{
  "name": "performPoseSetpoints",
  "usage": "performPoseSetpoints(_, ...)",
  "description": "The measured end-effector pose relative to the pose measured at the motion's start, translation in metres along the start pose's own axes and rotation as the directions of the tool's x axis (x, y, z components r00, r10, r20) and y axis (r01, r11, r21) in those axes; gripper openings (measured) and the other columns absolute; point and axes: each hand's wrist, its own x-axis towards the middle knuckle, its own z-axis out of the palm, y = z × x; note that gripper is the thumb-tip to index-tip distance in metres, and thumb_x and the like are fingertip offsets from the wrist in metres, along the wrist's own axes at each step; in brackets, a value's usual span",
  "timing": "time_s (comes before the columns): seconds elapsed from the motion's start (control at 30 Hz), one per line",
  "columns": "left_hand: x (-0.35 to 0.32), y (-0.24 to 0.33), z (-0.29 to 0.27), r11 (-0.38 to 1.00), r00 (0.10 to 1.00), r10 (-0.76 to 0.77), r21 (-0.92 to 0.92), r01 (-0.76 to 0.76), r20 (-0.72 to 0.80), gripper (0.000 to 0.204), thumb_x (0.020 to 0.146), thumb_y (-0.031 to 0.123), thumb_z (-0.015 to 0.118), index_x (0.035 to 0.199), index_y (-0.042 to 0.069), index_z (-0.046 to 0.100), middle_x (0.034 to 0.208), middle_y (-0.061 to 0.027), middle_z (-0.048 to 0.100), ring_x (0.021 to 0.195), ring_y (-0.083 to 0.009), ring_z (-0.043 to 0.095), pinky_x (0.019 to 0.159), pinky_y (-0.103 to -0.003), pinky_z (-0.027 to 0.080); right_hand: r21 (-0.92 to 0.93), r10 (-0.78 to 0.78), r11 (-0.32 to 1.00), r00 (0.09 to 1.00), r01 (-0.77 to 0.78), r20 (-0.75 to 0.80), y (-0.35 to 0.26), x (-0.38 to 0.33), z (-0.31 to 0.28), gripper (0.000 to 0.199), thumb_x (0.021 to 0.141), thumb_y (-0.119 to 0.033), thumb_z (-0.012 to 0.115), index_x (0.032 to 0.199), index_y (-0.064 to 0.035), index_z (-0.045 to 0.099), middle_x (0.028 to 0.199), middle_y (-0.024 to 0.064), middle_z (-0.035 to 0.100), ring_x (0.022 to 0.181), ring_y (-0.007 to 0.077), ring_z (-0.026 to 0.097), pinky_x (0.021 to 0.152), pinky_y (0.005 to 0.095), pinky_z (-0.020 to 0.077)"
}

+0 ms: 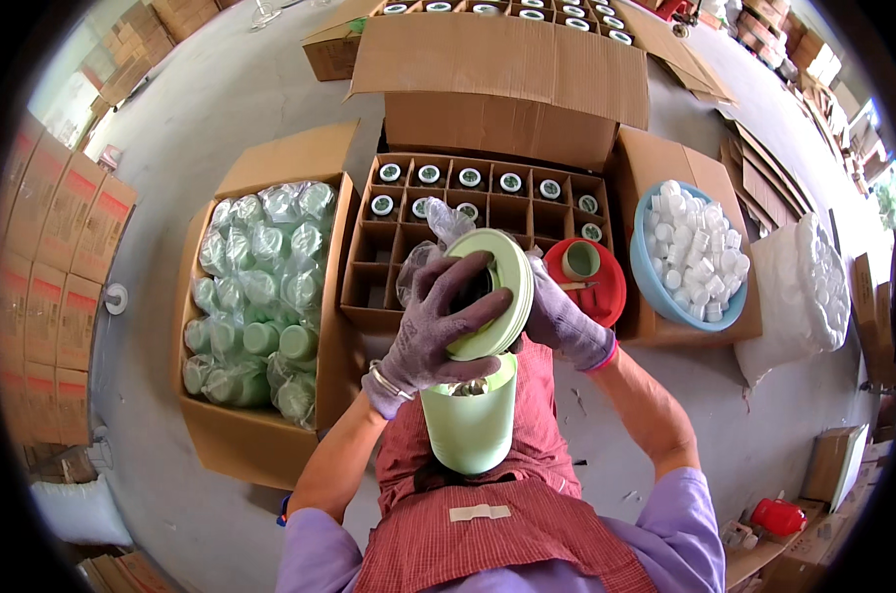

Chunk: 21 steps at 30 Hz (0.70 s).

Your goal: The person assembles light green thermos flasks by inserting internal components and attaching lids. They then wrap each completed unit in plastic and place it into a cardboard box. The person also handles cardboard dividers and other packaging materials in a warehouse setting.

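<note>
My left hand (438, 321), in a grey-purple glove, grips a pale green round lid (515, 296) with stepped rims, its fingers spread across the face. My right hand (567, 321), gloved too, closes on the lid's right edge; its fingertips are partly hidden behind it. Below the lid a pale green cylindrical container (471, 435) rests upright at my lap, with something silvery in its open mouth. Crumpled clear plastic (448, 219) shows just behind the lid and my left hand.
Ahead, a divided carton (369, 237) holds several white-capped bottles. A carton of bagged green containers (260, 296) stands left. At right are a red basin (611, 287) with a green cup (580, 259), a blue basin (649, 267) of white caps, and a white sack (794, 296).
</note>
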Motion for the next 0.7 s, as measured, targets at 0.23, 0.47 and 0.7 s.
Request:
performPoseSetpoints(0.23, -0.059, -0.021, -0.013, 0.849, 0.857, -0.172, -0.368, 0.379, 0.485, 0.058, 0.081, 0.045, 0.069, 0.127, 0.009, 0.062, 0.131, -0.0136, 0.056, 0.123, -0.0322, 0.048, 0.106, -0.044, 0.034, 0.095, 0.573, 0.819, 0.8, -0.566, -0.176, 0.055, -0.025, -0.033, 0.03, 0.097, -0.023, 0.051, 0.112, 0.0018, 0.06, 0.083, 0.0067, 0.064, 0.068, 0.0121, 0.065, 0.062, 0.0243, 0.0545)
performPoseSetpoints(0.47, -0.058, -0.024, -0.001, 0.871, 0.814, -0.067, -0.364, 0.33, 0.577, 0.063, 0.081, 0.057, 0.063, 0.127, 0.014, 0.062, 0.131, -0.0112, 0.056, 0.122, -0.0345, 0.047, 0.106, -0.046, 0.034, -0.057, 0.205, 0.976, 0.976, -0.209, -0.072, 0.046, -0.021, 0.029, 0.035, 0.095, -0.023, 0.054, 0.118, 0.0026, 0.059, 0.103, 0.0161, 0.066, 0.099, 0.0226, 0.063, 0.088, 0.0333, 0.0488)
performPoseSetpoints(0.7, -0.068, 0.007, 0.004, 0.926, 0.791, -0.208, -0.145, 0.35, 0.576, 0.067, 0.081, 0.063, 0.059, 0.128, 0.014, 0.06, 0.133, -0.0155, 0.05, 0.124, -0.0389, 0.043, 0.106, -0.048, 0.034, -0.317, 0.034, 0.947, 0.959, 0.059, 0.281, 0.073, -0.016, 0.043, 0.047, 0.101, -0.034, 0.042, 0.132, 0.0008, 0.05, 0.123, 0.0195, 0.058, 0.115, 0.0324, 0.056, 0.099, 0.038, 0.0443)
